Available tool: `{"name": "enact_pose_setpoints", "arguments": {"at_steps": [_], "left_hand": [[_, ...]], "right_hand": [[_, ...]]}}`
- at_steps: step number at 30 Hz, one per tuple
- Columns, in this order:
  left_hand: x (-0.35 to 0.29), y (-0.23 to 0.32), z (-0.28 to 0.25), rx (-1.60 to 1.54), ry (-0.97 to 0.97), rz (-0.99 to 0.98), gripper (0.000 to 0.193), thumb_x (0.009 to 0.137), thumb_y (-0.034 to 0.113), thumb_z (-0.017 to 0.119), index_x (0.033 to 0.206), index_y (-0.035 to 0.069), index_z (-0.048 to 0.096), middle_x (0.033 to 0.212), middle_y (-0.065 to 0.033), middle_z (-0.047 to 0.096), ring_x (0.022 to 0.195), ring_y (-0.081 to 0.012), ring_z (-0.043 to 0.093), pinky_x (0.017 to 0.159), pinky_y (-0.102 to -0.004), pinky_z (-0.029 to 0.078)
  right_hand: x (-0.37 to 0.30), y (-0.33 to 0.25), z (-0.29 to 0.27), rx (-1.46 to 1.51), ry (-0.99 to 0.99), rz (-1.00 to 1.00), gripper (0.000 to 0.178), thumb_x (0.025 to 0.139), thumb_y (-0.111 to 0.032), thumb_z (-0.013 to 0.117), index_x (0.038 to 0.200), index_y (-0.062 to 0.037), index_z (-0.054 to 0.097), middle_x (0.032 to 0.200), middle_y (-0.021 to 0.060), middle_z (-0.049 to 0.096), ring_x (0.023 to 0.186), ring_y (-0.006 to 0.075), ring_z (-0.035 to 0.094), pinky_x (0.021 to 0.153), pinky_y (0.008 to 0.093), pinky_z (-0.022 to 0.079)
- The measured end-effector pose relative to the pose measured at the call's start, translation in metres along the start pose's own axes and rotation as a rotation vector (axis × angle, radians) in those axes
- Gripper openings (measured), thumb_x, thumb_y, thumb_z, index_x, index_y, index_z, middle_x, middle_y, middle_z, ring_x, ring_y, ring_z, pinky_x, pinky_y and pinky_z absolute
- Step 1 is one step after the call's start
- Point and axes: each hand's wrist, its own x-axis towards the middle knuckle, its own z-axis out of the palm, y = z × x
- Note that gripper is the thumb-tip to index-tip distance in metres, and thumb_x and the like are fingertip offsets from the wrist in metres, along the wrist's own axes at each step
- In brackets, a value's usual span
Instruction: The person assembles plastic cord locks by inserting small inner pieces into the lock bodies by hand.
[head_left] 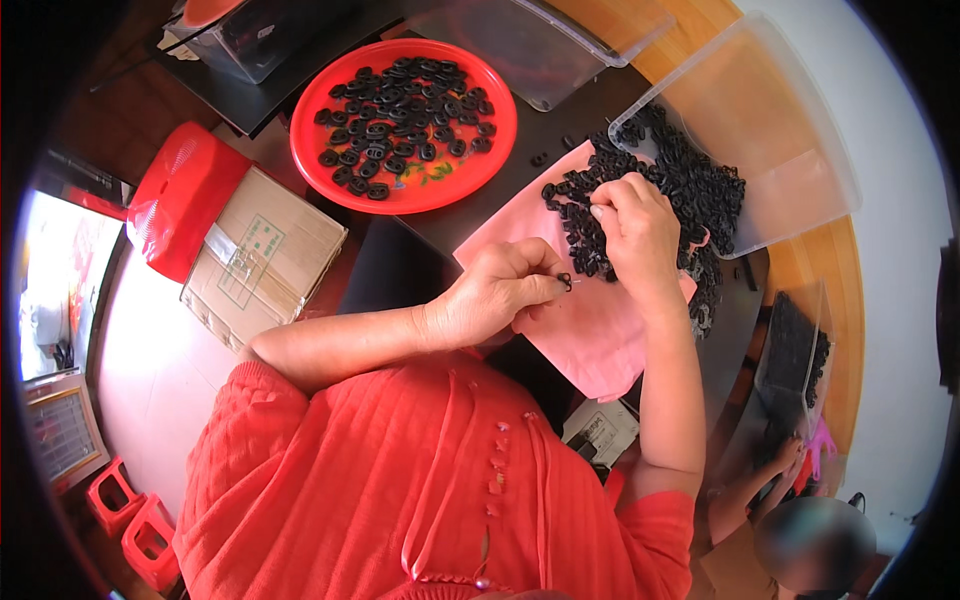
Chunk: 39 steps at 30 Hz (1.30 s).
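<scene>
My left hand (492, 292) is closed in a pinch around a small black plastic piece (566, 281), held over a pink cloth (590, 340). My right hand (640, 228) hovers at the near edge of a heap of small black plastic pieces (690, 185). Its thumb and fingertips are pressed together, and I cannot make out what is between them. Part of the heap lies on the cloth, and part spills from a clear plastic bin (790, 130) tipped on its side. Farther left, a round red tray (305, 145) holds many black oval pieces with openings in them.
Left of the table are a cardboard box (270, 250) and a red plastic container (185, 195). Another clear bin (540, 85) stands at the back. At the right, a person (740, 510) works beside a clear box (800, 350) of black pieces. Red stools (150, 545) stand lower left.
</scene>
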Motion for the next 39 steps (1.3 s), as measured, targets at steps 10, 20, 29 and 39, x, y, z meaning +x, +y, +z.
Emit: {"name": "enact_pose_setpoints", "arguments": {"at_steps": [10,20,29,39], "left_hand": [[-0.002,0.001,0.008,0.069,-0.024,0.012,0.016,0.099,0.013,0.061,0.103,-0.002,0.063,0.078,-0.0016,0.059,0.066,-0.0073,0.058,0.058,-0.0235,0.052],[0.001,-0.001,0.007,-0.108,0.162,0.039,0.008,0.095,0.01,0.064,0.096,0.002,0.064,0.074,-0.0026,0.062,0.059,-0.0092,0.06,0.051,-0.0236,0.049],[0.002,0.0,0.009,0.036,0.195,0.035,0.011,0.094,0.011,0.063,0.095,0.0,0.062,0.072,-0.0043,0.063,0.054,-0.0098,0.058,0.049,-0.0235,0.047],[0.003,0.004,0.014,0.085,0.179,0.009,0.011,0.094,0.01,0.063,0.094,-0.001,0.064,0.072,-0.0055,0.062,0.053,-0.0112,0.058,0.046,-0.0239,0.045]], "right_hand": [[0.01,0.012,0.021,-0.093,-0.17,0.045,0.009,0.084,-0.009,0.069,0.093,-0.008,0.068,0.093,0.0061,0.064,0.093,0.0289,0.063,0.08,0.0433,0.046],[-0.111,-0.032,-0.014,-0.008,0.085,0.164,0.013,0.08,-0.004,0.07,0.091,-0.0071,0.064,0.089,0.0086,0.062,0.087,0.0316,0.062,0.076,0.0427,0.047],[-0.138,-0.017,-0.042,0.166,0.215,0.386,0.013,0.083,0.002,0.067,0.094,-0.0041,0.068,0.087,0.0105,0.065,0.082,0.0319,0.063,0.078,0.0431,0.05],[-0.128,-0.023,-0.033,0.005,-0.024,0.005,0.011,0.081,-0.005,0.066,0.091,-0.0075,0.066,0.091,0.0075,0.058,0.091,0.0293,0.06,0.079,0.0423,0.046]]}}
